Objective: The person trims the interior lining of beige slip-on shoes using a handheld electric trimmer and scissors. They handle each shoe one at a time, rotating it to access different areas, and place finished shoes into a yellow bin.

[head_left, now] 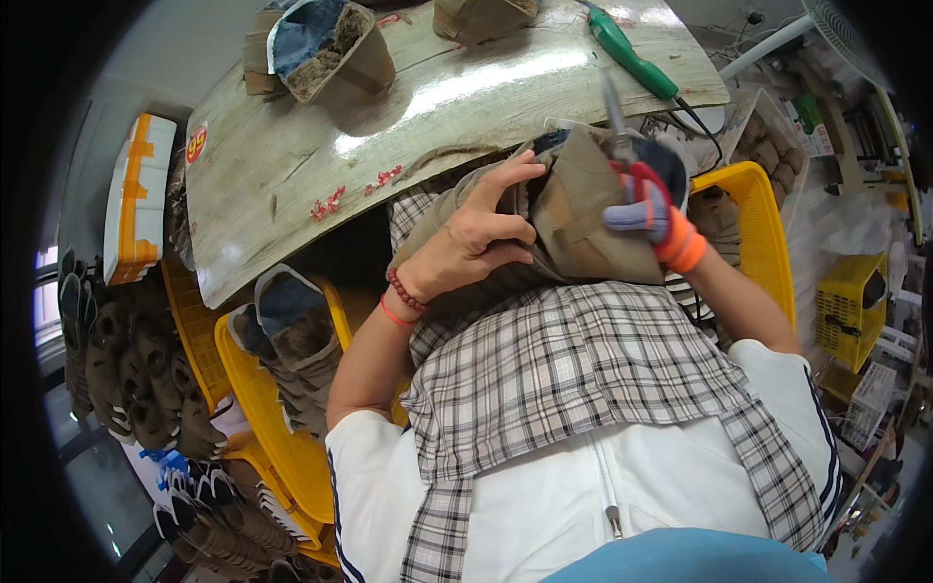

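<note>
The left hand (476, 233) grips the brown boot (573, 209) on the lap; the gloved right hand (646, 209) holds a tool (614, 117) above it.

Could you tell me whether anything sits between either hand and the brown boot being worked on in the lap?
Nothing visible does. The left hand rests bare on the brown boot, and the gloved right hand presses against its other side, gripping a metal tool.

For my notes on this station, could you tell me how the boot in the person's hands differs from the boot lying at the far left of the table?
The held boot sits on the lap, gripped by the bare left hand and the gloved right hand, which holds a tool. The table boot lies untouched on the table, its blue lining showing. Both are brownish boots.
</note>
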`<state>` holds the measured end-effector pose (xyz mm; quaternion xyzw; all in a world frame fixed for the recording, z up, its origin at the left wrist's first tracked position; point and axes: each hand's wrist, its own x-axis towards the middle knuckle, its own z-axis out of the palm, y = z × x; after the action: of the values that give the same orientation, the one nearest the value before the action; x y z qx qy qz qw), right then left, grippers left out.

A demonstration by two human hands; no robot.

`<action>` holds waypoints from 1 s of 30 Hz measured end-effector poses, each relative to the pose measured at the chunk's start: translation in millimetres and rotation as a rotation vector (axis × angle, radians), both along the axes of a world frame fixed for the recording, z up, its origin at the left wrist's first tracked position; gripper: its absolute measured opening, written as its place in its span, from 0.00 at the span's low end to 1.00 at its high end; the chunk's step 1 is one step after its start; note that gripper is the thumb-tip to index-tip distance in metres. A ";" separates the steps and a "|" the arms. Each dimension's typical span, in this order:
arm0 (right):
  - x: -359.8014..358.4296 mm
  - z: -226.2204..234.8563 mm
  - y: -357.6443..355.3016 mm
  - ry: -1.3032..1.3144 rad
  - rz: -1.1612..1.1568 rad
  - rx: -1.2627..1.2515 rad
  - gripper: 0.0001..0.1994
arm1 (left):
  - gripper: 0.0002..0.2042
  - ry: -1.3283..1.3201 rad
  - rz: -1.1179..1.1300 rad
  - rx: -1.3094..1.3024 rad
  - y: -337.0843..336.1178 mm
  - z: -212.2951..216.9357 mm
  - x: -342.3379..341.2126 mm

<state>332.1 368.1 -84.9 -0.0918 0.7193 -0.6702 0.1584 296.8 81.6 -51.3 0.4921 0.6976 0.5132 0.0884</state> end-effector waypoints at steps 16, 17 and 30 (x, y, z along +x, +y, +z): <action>4.5 -16.0 -68.4 0.087 -0.057 0.051 0.17 | 0.09 -0.170 0.989 0.190 -40.6 -37.4 -85.1; 8.2 -21.5 -58.4 0.015 -0.041 0.040 0.16 | 0.17 -0.277 1.124 0.296 -61.5 -37.1 -106.7; 12.6 -1.0 -18.1 -0.152 -0.080 -0.037 0.22 | 0.22 -0.070 1.366 -0.153 -130.3 -51.3 -109.6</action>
<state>344.7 350.0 -85.8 -0.0148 0.6958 -0.6941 0.1841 187.2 -48.7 -102.7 -0.0827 0.8824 0.4187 -0.1980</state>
